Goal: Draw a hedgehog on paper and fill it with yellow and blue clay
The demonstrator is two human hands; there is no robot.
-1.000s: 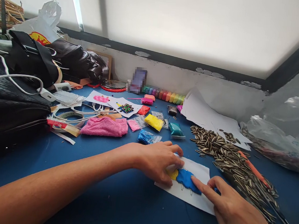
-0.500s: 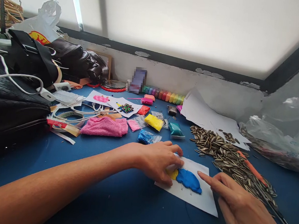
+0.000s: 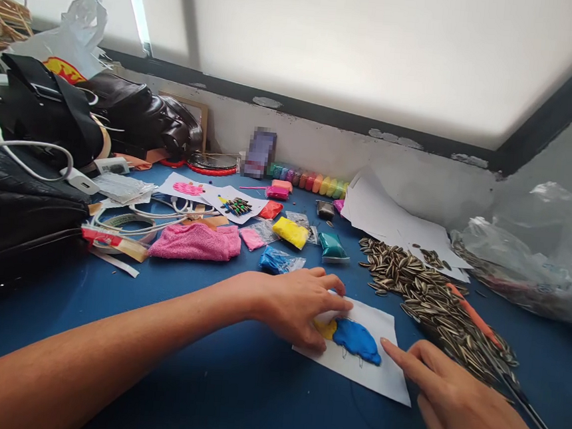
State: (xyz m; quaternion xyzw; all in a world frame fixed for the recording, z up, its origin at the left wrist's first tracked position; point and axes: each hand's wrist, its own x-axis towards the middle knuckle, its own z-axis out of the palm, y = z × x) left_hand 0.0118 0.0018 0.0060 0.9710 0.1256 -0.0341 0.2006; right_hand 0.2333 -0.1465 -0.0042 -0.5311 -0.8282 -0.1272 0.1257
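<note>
A white sheet of paper lies on the table with a flattened blue clay shape on it. A smaller yellow clay piece joins the blue one at its left, and short drawn legs show below. My left hand rests on the sheet's left part with fingers spread, partly covering the yellow clay. My right hand points its index finger at the right edge of the blue clay, with the other fingers curled; whether the tip touches the clay I cannot tell. Neither hand grips anything.
Striped sunflower seeds lie piled at right, with an orange-handled tool across them. Clay packets, including a yellow one, a pink cloth and decorated papers are behind. Black bags stand at left.
My right index finger has moved slightly down and right along the edge of the blue clay. My left hand stays on the paper. The whole view has shifted a little.
</note>
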